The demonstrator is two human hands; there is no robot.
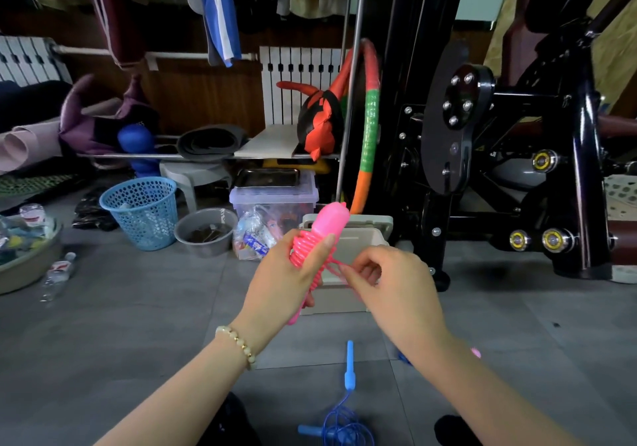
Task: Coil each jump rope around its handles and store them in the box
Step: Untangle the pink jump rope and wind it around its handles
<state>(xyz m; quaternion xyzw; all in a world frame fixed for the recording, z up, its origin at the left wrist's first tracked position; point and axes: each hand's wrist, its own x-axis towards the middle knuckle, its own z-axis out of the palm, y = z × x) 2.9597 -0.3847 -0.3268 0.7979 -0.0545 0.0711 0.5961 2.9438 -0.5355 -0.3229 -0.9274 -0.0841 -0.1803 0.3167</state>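
Grey tiled floor (138, 325), cluttered gym corner. I see left grip (286, 276) raised, fingers wrapped round pink jump rope (329, 221), coils wound on tilted handles. Right grip (393, 280) beside it, pinching loose strand. Beige box (362, 238) just behind both grips, contents hidden. Blue jump rope (344, 421) uncoiled below grips. Ropes: two.

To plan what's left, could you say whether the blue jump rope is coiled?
Uncoiled: the blue jump rope lies loose on the floor, handles apart.

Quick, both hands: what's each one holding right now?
Left hand: grips the pink jump rope handles.
Right hand: pinches the pink cord beside the coils.
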